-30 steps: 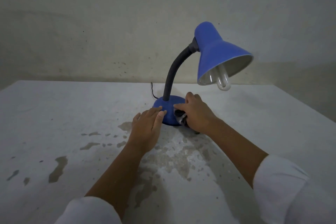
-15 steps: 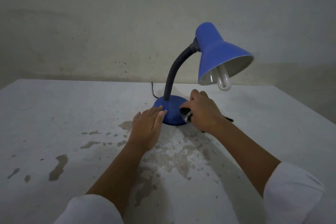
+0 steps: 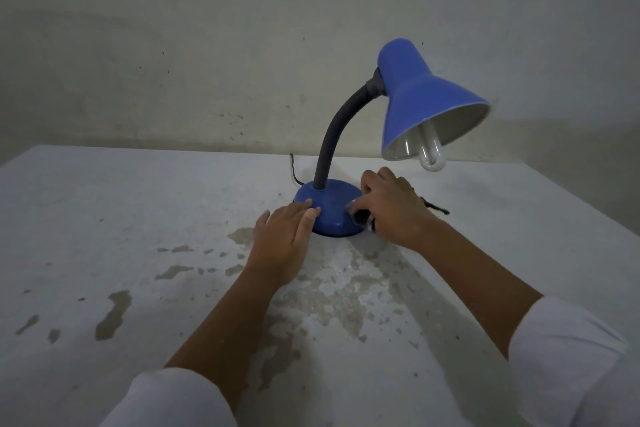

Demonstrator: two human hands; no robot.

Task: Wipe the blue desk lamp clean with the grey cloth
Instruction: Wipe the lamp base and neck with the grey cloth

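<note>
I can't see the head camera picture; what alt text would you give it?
A person's right hand presses a bunched grey cloth against the round base of a blue desk lamp, while the left hand rests flat with fingertips on the base. The lamp stands on a stained white table before a bare wall.

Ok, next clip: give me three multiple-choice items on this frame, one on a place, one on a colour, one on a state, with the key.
1. Where is the right hand working?
A. at the lamp's base
B. on the shade
C. on the neck

2. What colour is the lamp's neck?
A. blue
B. dark grey
C. white

3. How is the left hand?
A. fisted round the cord
B. lifted clear
C. flat, fingers on the base

Key: A, it presses the grey cloth against the base; B, only shade and base are blue; C, the open palm steadies the lamp.
</note>
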